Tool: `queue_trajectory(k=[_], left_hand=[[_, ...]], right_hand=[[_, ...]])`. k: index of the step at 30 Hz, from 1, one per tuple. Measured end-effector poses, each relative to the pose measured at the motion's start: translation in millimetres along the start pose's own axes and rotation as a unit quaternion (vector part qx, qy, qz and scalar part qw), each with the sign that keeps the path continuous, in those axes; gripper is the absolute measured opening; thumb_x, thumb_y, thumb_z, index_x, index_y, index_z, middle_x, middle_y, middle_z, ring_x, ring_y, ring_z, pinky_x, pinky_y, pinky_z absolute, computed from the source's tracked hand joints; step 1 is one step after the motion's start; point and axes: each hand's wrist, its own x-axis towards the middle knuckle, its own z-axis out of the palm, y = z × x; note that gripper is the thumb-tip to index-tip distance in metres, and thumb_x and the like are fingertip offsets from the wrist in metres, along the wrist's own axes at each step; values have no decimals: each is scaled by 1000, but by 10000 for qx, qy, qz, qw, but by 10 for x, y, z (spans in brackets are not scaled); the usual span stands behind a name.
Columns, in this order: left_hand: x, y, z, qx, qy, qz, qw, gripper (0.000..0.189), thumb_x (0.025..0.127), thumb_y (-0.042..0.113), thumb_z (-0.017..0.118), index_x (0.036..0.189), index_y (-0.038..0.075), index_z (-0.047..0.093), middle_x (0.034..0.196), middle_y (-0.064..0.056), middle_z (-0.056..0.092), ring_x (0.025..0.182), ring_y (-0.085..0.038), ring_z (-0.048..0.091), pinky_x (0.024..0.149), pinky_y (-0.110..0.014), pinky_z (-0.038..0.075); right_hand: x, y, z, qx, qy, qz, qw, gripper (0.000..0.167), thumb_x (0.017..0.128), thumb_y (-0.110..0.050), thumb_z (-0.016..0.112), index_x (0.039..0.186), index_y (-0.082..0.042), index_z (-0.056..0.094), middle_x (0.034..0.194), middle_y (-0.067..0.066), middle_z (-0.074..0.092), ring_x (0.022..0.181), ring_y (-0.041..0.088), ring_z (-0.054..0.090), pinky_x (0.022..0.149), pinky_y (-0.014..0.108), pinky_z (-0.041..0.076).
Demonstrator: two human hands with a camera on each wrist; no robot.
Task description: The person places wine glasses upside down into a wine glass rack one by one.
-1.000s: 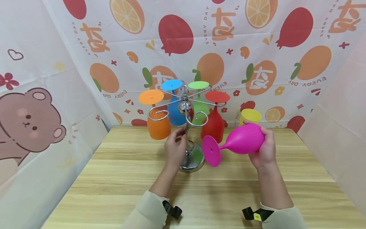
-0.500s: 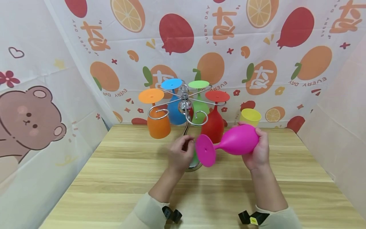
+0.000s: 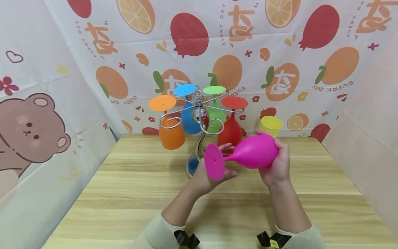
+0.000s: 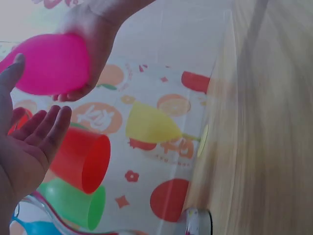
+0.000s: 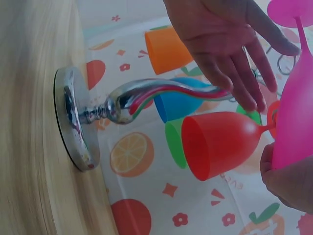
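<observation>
My right hand (image 3: 276,169) grips a magenta plastic goblet (image 3: 256,151) by its bowl, tilted on its side with the foot toward the left. My left hand (image 3: 205,176) reaches under the goblet's foot and stem with fingers spread; in the right wrist view its fingers (image 5: 239,68) are apart from the bowl. Behind it stands a chrome goblet rack (image 3: 199,114) with a curved post and round base (image 5: 73,120). Orange (image 3: 171,135), blue (image 3: 190,119), green (image 3: 216,116) and red (image 3: 230,129) goblets hang upside down from its wire arms. Two front hooks hold nothing.
A yellow goblet (image 3: 270,126) stands upright at the back right, its lower part hidden behind the magenta one in the head view. The wooden table (image 3: 124,193) ends at a fruit-printed cloth (image 3: 189,34) behind, with cloth walls at both sides.
My left hand has let go of the rack's post and come right, its fingers opening under the magenta goblet's foot. My right hand has carried the goblet a little to the left.
</observation>
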Motion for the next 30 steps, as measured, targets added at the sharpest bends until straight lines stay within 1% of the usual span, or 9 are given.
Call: queue_trajectory(k=[3,6,8,12,16,19,22,25,30], left_hand=[[0,75,10,-616,-147,-417,9971,71,85,12,76,147,10,41,140,-9,52,129,-30,50,88,-35,57],[3,68,17,-847,-169,-503,9950,66,87,10,74,146,11,44,138,-11,53,126,-28,53,89,-36,57],[1,38,19,-912,-98,-411,9949,61,88,12,73,143,12,48,136,-13,55,124,-27,55,89,-37,57],[-3,-28,8,-981,19,-221,9949,59,88,25,75,140,13,52,134,-13,58,123,-27,56,89,-37,57],[3,-122,-20,-1254,-32,-111,9920,62,85,32,77,140,15,52,134,-11,57,123,-26,55,89,-37,57],[11,-202,-45,-1594,-92,94,9871,65,85,34,77,140,11,51,133,-12,56,121,-25,57,88,-37,57],[18,-254,-68,-1855,-123,402,9817,71,85,39,76,140,3,49,132,-13,57,117,-24,60,89,-37,56],[19,-268,-84,-1984,-136,610,9781,76,85,43,75,140,-1,47,131,-9,59,116,-22,61,91,-36,55],[10,-256,-122,-2035,-126,686,9766,77,85,44,75,140,-2,47,131,-6,60,117,-23,61,91,-37,55]], right_hand=[[-21,20,37,-124,-102,-78,9998,54,101,-42,28,141,-8,44,128,3,58,117,23,56,86,38,57],[-32,38,64,-202,-211,-138,9995,52,101,-40,28,139,-9,46,127,3,59,118,24,56,87,39,57],[-33,46,76,-239,-243,-197,9992,50,101,-38,28,136,-10,50,128,4,58,118,24,55,86,39,57],[-33,54,85,-279,-353,-366,9983,45,100,-33,31,131,-13,56,128,5,58,117,25,56,85,39,58],[-34,60,69,-299,-819,-682,9939,42,100,-29,35,130,-12,57,127,8,58,114,24,58,83,39,59],[-39,68,60,-404,-1216,-965,9871,39,97,-24,39,130,-12,56,125,8,58,111,22,60,81,38,59],[-50,71,67,-523,-1436,-1141,9816,39,95,-23,43,130,-13,55,125,6,58,110,21,60,80,37,59],[-63,63,79,-523,-1546,-1164,9797,40,92,-23,49,131,-12,54,125,6,58,110,21,60,80,37,59],[-82,44,82,-473,-1750,-1087,9774,42,90,-20,54,131,-12,54,126,6,57,113,23,59,82,38,59]])
